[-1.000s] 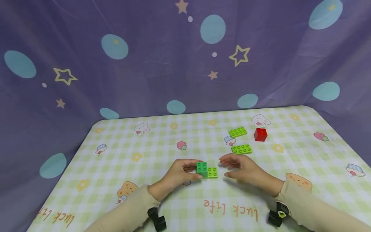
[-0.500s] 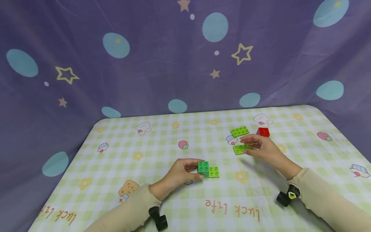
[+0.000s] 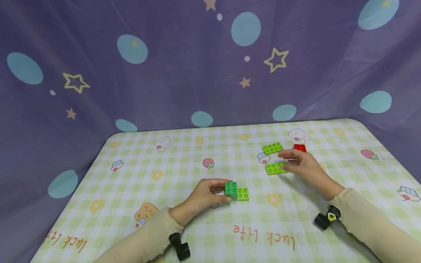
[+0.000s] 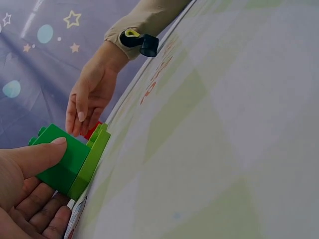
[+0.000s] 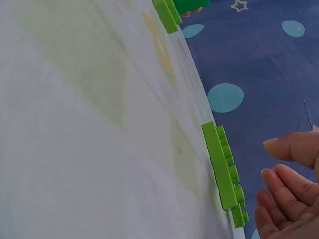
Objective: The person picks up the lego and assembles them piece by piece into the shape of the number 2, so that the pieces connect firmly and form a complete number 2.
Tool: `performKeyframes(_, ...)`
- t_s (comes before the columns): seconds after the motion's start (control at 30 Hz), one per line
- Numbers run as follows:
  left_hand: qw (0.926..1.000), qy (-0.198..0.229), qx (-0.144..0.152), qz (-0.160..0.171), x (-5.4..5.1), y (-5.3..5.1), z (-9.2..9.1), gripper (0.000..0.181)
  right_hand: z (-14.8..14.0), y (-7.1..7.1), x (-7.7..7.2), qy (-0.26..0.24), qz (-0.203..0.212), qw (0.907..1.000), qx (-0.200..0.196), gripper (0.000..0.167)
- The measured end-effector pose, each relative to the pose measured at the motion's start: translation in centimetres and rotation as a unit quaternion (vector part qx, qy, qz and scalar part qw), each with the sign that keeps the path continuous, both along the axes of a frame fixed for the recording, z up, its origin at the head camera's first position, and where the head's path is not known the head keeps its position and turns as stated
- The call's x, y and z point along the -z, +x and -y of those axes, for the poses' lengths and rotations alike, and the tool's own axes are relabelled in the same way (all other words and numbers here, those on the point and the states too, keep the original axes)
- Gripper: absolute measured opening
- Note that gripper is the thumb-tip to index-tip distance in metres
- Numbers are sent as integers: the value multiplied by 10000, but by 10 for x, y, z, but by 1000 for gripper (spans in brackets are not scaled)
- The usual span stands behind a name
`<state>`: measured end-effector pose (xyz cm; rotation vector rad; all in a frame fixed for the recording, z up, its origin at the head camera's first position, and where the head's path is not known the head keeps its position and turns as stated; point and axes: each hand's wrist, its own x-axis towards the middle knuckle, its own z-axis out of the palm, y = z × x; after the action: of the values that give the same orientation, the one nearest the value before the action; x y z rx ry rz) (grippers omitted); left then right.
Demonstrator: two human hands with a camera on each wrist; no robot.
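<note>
In the head view the left hand (image 3: 205, 195) grips a dark green block (image 3: 231, 190) between thumb and fingers. That block is stacked on the left part of a light green plate (image 3: 243, 194), as the left wrist view also shows with the green block (image 4: 65, 157) under the thumb. Over the right end of the nearer loose light green plate (image 3: 273, 168) hovers the right hand (image 3: 306, 168), thumb and fingers apart, holding nothing. The right wrist view shows a gap between this plate (image 5: 219, 167) and the right hand (image 5: 294, 194).
Another light green plate (image 3: 272, 148) lies farther back. Beside it on the right is a red block (image 3: 299, 148), partly hidden by the right hand. A checked cloth (image 3: 184, 157) covers the table, and a purple curtain (image 3: 177, 84) hangs behind it.
The right hand has moved away from the stacked pieces, to the back right over the nearer loose plate. The left hand keeps its grip in the same place.
</note>
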<state>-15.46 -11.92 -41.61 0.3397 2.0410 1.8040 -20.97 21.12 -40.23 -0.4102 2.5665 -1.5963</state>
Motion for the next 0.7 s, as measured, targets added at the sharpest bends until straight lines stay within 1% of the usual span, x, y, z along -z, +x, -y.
performKeyframes(0.13,10000,1,-8,16,1,0,0,47,-3,-3,3,-97,218,9997,-11,44)
performKeyframes(0.23,10000,34,-2,-4,1,0,0,48,-3,-4,3,-185,368,9991,-110,48)
performKeyframes(0.4,10000,38,-22,-2,1,0,0,48,-5,-4,4,-126,588,9977,-315,54)
performKeyframes(0.5,10000,7,-23,10,1,0,0,49,-6,-5,6,-103,658,9969,-409,56)
performKeyframes(0.7,10000,-71,-38,15,0,0,0,49,-9,-6,10,-111,672,9967,-447,56)
